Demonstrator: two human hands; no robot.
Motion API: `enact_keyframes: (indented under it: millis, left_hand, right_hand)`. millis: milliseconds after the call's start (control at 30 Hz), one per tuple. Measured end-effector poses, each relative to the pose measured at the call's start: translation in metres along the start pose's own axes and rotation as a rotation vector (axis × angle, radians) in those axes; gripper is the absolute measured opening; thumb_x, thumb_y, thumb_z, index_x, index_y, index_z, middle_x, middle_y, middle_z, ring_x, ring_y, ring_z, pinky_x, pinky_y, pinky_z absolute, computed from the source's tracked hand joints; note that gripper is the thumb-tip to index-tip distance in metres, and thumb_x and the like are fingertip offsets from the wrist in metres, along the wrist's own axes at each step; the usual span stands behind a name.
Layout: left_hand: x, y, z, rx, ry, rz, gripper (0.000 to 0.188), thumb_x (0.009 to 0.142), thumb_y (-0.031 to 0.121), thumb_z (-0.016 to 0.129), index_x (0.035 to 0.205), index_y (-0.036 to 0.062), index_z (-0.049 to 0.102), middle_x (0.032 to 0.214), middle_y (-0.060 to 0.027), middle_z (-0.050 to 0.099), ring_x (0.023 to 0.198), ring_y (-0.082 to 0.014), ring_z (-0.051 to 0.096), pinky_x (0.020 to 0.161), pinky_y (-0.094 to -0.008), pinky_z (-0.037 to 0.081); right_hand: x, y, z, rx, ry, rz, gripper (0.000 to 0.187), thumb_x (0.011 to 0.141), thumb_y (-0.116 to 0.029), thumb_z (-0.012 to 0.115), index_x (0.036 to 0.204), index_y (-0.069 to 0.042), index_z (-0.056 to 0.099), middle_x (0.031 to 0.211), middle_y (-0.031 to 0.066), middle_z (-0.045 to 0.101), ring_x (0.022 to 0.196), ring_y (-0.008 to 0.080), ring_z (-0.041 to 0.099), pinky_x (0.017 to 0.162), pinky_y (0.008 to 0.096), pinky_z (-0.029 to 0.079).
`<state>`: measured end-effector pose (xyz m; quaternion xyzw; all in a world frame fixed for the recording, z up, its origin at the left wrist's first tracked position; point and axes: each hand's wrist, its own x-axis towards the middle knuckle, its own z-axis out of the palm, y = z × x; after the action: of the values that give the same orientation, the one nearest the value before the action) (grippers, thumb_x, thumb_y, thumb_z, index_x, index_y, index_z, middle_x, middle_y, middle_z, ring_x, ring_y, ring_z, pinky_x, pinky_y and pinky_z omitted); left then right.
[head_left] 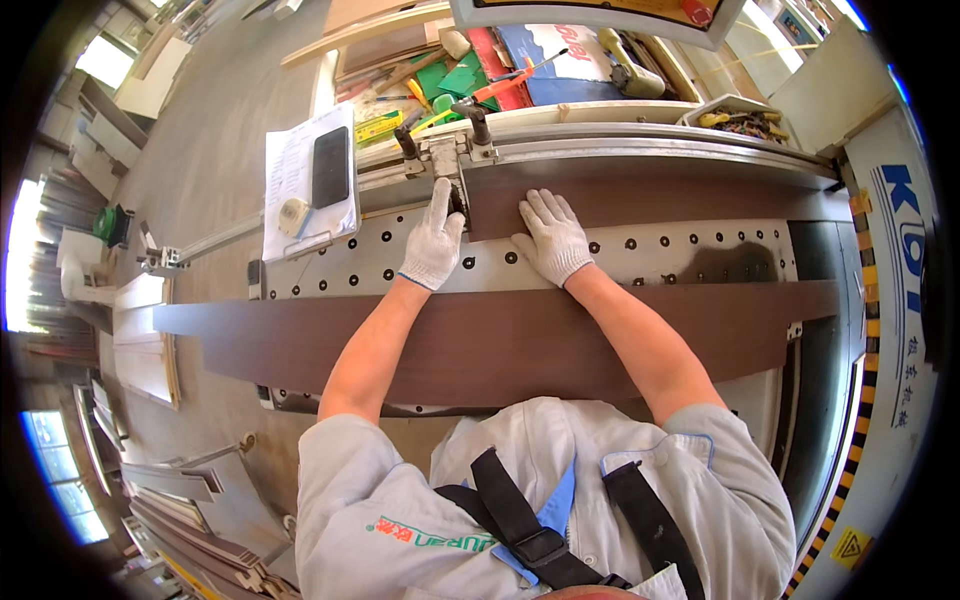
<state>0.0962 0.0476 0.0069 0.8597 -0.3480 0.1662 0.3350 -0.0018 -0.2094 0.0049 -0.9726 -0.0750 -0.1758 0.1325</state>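
Note:
My left hand, in a white knit glove, reaches up beside the metal stop on the rail. Its fingers point forward at the left end of a dark brown board; whether they touch the stop is hard to tell. That board lies along the rail on the perforated metal table. With fingers spread, my gloved right hand rests flat on the board's near edge. A second, longer brown board lies across the table under my forearms.
Left of the stop, a clipboard with paper carries a black phone and a tape measure. Behind the rail, a tray holds an orange-handled screwdriver and a power tool. A machine panel stands right.

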Motion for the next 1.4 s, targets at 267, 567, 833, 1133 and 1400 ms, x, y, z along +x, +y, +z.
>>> enact_keyframes:
  millis: [267, 567, 833, 1133, 1400]
  left_hand:
    - [0.002, 0.003, 0.000, 0.089, 0.056, 0.042, 0.061, 0.102, 0.015, 0.071, 0.157, -0.0001, 0.049, 0.145, -0.0288, 0.065, 0.112, -0.0476, 0.070, 0.094, -0.0529, 0.059]
    - [-0.013, 0.058, 0.002, 0.402, -0.318, -0.312, 0.062, 0.095, 0.059, 0.072, 0.122, 0.0035, 0.076, 0.124, -0.0251, 0.073, 0.118, -0.0451, 0.068, 0.103, -0.0557, 0.053]
    - [-0.025, 0.033, 0.040, 0.290, -0.177, -0.415, 0.067, 0.097, 0.051, 0.074, 0.134, -0.0052, 0.072, 0.152, -0.0360, 0.057, 0.141, -0.0512, 0.055, 0.118, -0.0535, 0.045]
    - [-0.034, 0.017, 0.032, 0.298, -0.179, -0.356, 0.064, 0.098, 0.038, 0.077, 0.134, -0.0137, 0.069, 0.150, -0.0355, 0.059, 0.140, -0.0488, 0.057, 0.120, -0.0495, 0.045]
    - [-0.033, 0.027, 0.036, 0.354, -0.234, -0.428, 0.070, 0.098, 0.046, 0.075, 0.138, -0.0104, 0.069, 0.151, -0.0370, 0.058, 0.143, -0.0484, 0.055, 0.125, -0.0479, 0.040]
  right_hand:
    - [-0.002, -0.003, 0.001, 0.003, 0.054, -0.014, 0.060, 0.096, -0.039, 0.075, 0.142, 0.000, 0.067, 0.157, 0.0214, 0.059, 0.150, 0.0392, 0.051, 0.128, 0.0527, 0.037]
    - [0.002, 0.010, -0.014, 0.056, -0.077, -0.038, 0.052, 0.092, -0.036, 0.076, 0.132, -0.004, 0.073, 0.151, 0.0200, 0.063, 0.145, 0.0394, 0.054, 0.124, 0.0534, 0.039]
    - [-0.095, 0.207, -0.135, -0.202, 0.260, 1.178, 0.082, 0.084, -0.069, 0.077, 0.128, -0.001, 0.064, 0.130, 0.0217, 0.065, 0.128, 0.0407, 0.056, 0.113, 0.0555, 0.038]
    - [-0.131, 0.290, -0.137, -0.174, 0.149, 1.169, 0.099, 0.092, -0.069, 0.069, 0.160, 0.001, 0.048, 0.165, 0.0383, 0.041, 0.159, 0.0501, 0.030, 0.133, 0.0568, 0.014]
    - [-0.132, 0.301, -0.137, -0.145, 0.126, 1.172, 0.104, 0.095, -0.072, 0.064, 0.165, 0.001, 0.042, 0.169, 0.0382, 0.037, 0.163, 0.0513, 0.023, 0.134, 0.0607, 0.010]
